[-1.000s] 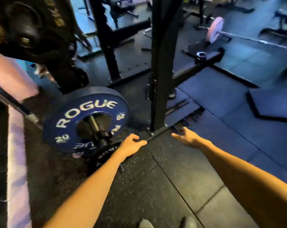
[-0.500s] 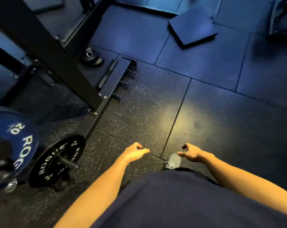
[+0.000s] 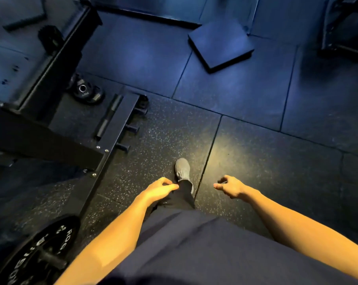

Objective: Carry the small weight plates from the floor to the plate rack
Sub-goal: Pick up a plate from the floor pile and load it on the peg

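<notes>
The person is standing on the speckled rubber floor (image 3: 153, 140), looking straight down, with both arms hanging out in front. The left hand (image 3: 160, 188) is loosely curled with the fingers drawn in, grasping nothing, and the right hand (image 3: 229, 186) is likewise half-curled and carrying nothing. One grey shoe (image 3: 182, 169) is showing on the floor just beyond the left hand. The small weight plates (image 3: 86, 92) are lying in a little stack on the floor at the far left, tucked against the base of the black rack frame (image 3: 57, 52), well apart from both hands. A short black bar (image 3: 109, 117) is lying on the frame's foot just right of them. At the near left a large black plate (image 3: 40, 251) with white lettering is sitting on a peg. A dark square pad (image 3: 221, 46) is resting on the blue floor tiles at the far right.
</notes>
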Tool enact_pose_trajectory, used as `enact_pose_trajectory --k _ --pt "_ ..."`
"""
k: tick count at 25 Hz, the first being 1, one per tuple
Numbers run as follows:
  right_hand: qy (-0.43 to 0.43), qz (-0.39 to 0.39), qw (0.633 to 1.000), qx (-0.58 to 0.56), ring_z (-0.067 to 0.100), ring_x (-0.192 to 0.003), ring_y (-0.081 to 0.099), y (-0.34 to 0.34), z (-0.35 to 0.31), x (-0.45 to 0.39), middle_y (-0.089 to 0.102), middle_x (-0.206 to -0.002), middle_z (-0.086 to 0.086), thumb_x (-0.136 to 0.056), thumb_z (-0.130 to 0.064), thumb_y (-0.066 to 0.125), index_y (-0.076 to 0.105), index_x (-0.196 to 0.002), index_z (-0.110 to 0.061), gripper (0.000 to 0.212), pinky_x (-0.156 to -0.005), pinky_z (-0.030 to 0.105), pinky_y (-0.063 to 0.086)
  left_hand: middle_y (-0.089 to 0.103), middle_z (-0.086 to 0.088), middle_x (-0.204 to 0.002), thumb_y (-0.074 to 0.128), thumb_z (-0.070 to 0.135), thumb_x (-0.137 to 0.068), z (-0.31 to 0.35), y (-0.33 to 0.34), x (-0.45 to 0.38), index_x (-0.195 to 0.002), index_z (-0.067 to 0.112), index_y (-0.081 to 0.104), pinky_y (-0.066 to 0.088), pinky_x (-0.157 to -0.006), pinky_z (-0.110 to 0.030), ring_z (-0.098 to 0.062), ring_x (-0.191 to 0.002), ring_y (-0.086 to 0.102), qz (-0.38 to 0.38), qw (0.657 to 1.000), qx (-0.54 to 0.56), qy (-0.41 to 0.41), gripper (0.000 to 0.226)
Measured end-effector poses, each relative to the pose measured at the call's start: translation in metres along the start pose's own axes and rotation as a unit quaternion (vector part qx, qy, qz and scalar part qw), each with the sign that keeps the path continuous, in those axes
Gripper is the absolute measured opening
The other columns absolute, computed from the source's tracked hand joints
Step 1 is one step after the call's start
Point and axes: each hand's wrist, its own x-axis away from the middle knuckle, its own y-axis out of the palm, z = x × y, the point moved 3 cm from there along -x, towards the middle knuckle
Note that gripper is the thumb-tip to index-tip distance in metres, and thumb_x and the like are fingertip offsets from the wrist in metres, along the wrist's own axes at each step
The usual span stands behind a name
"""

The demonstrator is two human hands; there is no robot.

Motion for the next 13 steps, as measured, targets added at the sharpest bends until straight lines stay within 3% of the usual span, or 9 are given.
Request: enact_pose_trajectory --k 2,3,10,13 --pt "-0.003 -0.015 0.999 0.041 0.025 -0.108 0.06 -0.033 -0.026 -0.034 0.063 -0.12 0.014 -0.091 -0.038 0.059 0.055 -0.126 -0.002 0.05 -0.093 0.034 0.047 0.055 0.006 -0.116 0.062 0.056 -0.082 0.041 -0.032 -0.04 -0.122 0.029 0.056 0.04 -0.092 -0.029 -0.014 -0.108 0.051 -0.019 0.999 -0.035 0.003 0.048" --pt "-0.001 -0.018 0.998 0.054 0.027 -0.117 0.057 -0.056 -0.043 -0.052 0.06 -0.128 0.014 -0.091 -0.039 0.058 0.054 -0.127 -0.003 0.051 -0.099 0.034 0.044 0.056 0.006 -0.118 0.062 0.058 -0.081 0.062 -0.054 -0.063 -0.12 0.031 0.057 0.041 -0.094 -0.03 -0.015 -0.109 0.052 -0.018 0.999 -0.046 0.003 0.048" --pt "-0.018 0.074 0.997 0.021 0.028 -0.117 0.057 -0.248 -0.176 -0.155 0.06 -0.129 0.015 -0.091 -0.036 0.06 0.058 -0.123 -0.004 0.046 -0.098 0.032 0.043 0.057 0.006 -0.114 0.059 0.059 -0.083 0.232 -0.217 -0.164 -0.115 0.029 0.058 0.042 -0.09 -0.034 -0.015 -0.104 0.054 -0.008 0.997 -0.077 0.031 0.044" --pt "-0.027 0.061 0.997 0.033 0.029 -0.114 0.059 -0.314 -0.228 -0.21 0.061 -0.128 0.016 -0.09 -0.036 0.06 0.054 -0.127 -0.003 0.049 -0.098 0.034 0.044 0.057 0.003 -0.11 0.056 0.058 -0.086 0.3 -0.271 -0.212 -0.116 0.029 0.056 0.041 -0.083 -0.034 -0.016 -0.098 0.052 -0.001 0.997 -0.078 0.027 0.042"
